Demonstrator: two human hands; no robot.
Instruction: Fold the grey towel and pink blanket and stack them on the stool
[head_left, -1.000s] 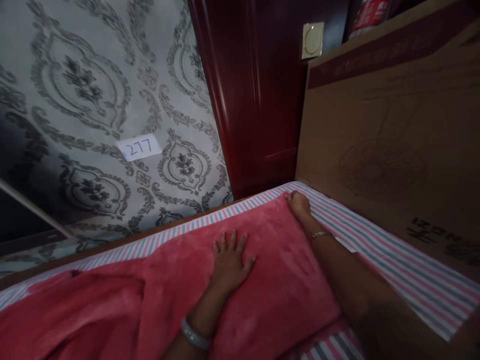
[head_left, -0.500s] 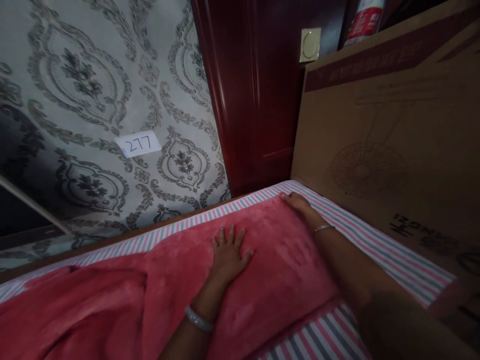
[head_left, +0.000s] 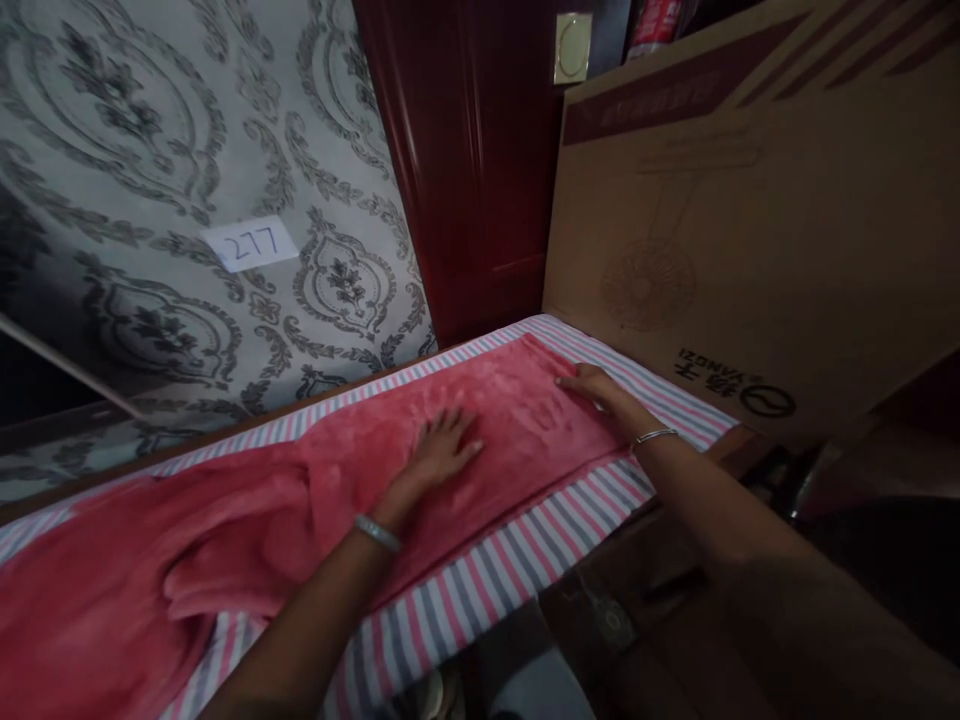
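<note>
The left hand [head_left: 444, 445] lies palm down with its fingers spread, pressing on the red blanket [head_left: 480, 480] and gripping nothing. The right hand [head_left: 598, 388] is at the blanket's right-hand edge, its thumb over the top; its other fingers are partly hidden, so I cannot tell whether they pinch the cloth.

The blanket runs beneath the left hand and up to the right one. Between the two it lies fairly flat, with some marks in the pile just left of the right hand. To the left of the left hand it bunches into loose, thick folds.

Under it is a striped cloth [head_left: 465, 590], showing beyond both hands and also on the near side of them, spread over a bench [head_left: 736, 447] whose wooden corner shows to the right of the right hand.

Beyond the right hand and to its right stands a large cardboard box [head_left: 787, 240] printed with a fan. Ahead of the left hand is a patterned wall [head_left: 172, 330], with a paper label [head_left: 253, 243] reading 277 up and to its left.
</note>
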